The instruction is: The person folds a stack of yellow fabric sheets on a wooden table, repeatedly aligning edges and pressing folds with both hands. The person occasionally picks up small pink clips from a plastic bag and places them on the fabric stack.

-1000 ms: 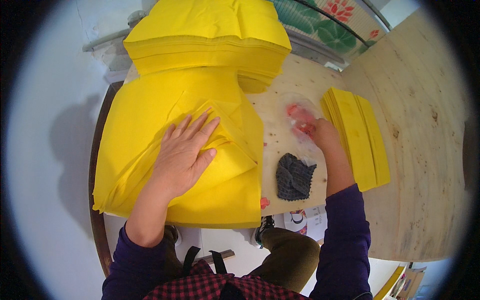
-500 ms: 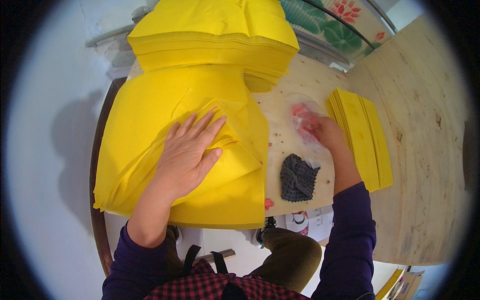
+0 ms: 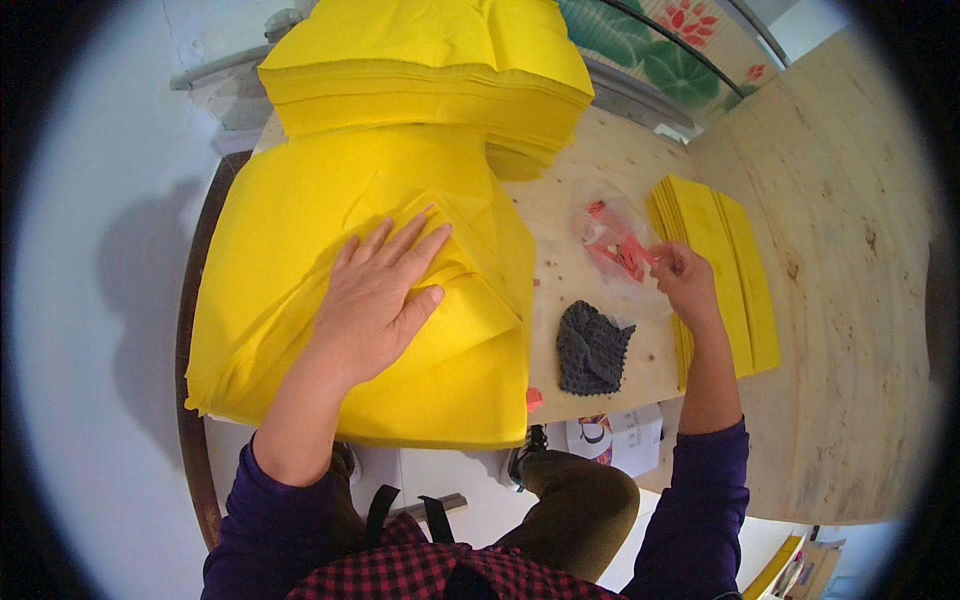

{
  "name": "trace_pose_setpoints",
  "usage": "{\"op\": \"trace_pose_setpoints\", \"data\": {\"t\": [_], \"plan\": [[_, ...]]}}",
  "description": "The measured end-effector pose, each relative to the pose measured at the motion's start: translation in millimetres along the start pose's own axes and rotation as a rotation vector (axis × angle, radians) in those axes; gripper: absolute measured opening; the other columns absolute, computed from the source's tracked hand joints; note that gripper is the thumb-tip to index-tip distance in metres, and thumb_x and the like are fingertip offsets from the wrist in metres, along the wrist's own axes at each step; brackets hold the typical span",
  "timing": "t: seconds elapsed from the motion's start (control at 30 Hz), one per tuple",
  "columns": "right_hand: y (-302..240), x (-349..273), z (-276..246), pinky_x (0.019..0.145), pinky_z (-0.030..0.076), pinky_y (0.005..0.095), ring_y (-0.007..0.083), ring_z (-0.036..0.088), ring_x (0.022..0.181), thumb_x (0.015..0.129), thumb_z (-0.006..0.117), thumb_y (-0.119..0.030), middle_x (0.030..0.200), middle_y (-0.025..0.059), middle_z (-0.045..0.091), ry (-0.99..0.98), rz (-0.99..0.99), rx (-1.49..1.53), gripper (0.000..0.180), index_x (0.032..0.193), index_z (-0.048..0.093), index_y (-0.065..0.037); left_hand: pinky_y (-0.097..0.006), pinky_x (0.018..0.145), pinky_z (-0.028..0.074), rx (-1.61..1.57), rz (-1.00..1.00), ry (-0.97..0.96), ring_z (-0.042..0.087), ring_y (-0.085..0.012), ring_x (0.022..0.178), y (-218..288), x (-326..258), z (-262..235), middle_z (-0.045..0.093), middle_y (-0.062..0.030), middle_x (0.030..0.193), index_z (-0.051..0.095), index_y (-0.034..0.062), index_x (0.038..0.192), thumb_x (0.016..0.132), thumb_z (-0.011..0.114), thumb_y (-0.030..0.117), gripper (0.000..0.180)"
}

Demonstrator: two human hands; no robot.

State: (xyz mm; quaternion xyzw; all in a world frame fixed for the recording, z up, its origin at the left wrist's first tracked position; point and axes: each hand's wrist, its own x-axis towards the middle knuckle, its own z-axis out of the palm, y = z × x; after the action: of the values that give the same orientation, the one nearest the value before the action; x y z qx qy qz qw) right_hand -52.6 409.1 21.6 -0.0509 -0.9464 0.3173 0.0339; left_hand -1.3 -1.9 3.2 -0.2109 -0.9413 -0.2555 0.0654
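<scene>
My left hand (image 3: 378, 290) lies flat with fingers apart on a pile of yellow fabric sheets (image 3: 270, 230), whose upper layers are folded over and creased beneath it. To the right, my right hand (image 3: 686, 282) is closed in a pinch at the edge of a clear plastic bag (image 3: 592, 205). Between its fingertips is the end of a small red piece (image 3: 640, 252). More red pieces (image 3: 622, 264) lie inside the bag. Nearer to me is a crumpled dark grey cloth (image 3: 592, 350) with a zigzag edge.
A thick stack of yellow sheets (image 3: 430, 95) stands at the back of the wooden table (image 3: 625, 150). Folded yellow fabric (image 3: 725, 270) lies along the upright wooden board (image 3: 830, 250) at right. A red scrap (image 3: 534, 400) sits by the front edge; a printed sheet (image 3: 630, 440) shows below.
My right hand has come out of the plastic bag and moved slightly right, with a small red piece at its fingertips. My left hand stays on the yellow pile.
</scene>
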Motion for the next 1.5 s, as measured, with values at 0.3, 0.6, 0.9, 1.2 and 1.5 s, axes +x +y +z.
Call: {"op": "trace_pose_setpoints", "data": {"t": [0.3,0.6,0.9,1.2,1.5], "plan": [[-57,-85,17,0.06,0.045,0.0227,0.0052,0.055,0.068,0.091,0.068,-0.007,0.078,-0.0001,0.065,-0.252,-0.072,0.286,0.01,0.1,0.069,-0.004,-0.057,0.116,0.023,0.004,0.021,0.036,0.033,-0.0446,0.142,-5,-1,6,0.039,-0.0145,0.156,0.04,0.0149,0.151,0.1,0.044,0.042,0.058],[-96,-141,87,0.059,0.045,0.0246,0.0068,0.053,0.065,0.09,0.068,-0.008,0.071,0.0021,0.062,-0.476,0.009,0.327,0.009,0.096,0.067,-0.001,-0.057,0.116,0.024,0.021,0.013,0.039,0.034,-0.0432,0.141,-1,-2,3,0.04,-0.0146,0.155,0.04,0.0153,0.15,0.1,0.045,0.042,0.058],[-98,-149,85,0.063,0.051,0.0359,0.0295,0.066,0.071,0.085,0.069,-0.011,0.082,0.0139,0.068,-0.361,-0.174,0.121,0.011,0.094,0.07,-0.004,-0.056,0.117,0.022,0.034,0.012,0.037,0.033,-0.0418,0.143,-2,-2,6,0.039,-0.0133,0.156,0.039,0.0167,0.152,0.1,0.043,0.044,0.058],[-93,-145,79,0.06,0.048,0.0288,0.0181,0.063,0.067,0.088,0.069,-0.007,0.082,0.0089,0.069,-0.34,-0.15,0.152,0.008,0.094,0.071,-0.002,-0.056,0.117,0.022,0.018,0.011,0.035,0.033,-0.0419,0.143,-2,-1,6,0.038,-0.0129,0.157,0.038,0.0171,0.152,0.101,0.043,0.045,0.059],[-99,-139,64,0.059,0.045,0.0298,0.0204,0.058,0.066,0.084,0.07,-0.003,0.078,0.0093,0.061,-0.195,-0.21,0.149,0.009,0.093,0.07,-0.003,-0.056,0.118,0.022,0.01,0.013,0.037,0.033,-0.042,0.143,-3,-1,7,0.038,-0.0131,0.157,0.039,0.0167,0.152,0.101,0.042,0.046,0.059]]}}
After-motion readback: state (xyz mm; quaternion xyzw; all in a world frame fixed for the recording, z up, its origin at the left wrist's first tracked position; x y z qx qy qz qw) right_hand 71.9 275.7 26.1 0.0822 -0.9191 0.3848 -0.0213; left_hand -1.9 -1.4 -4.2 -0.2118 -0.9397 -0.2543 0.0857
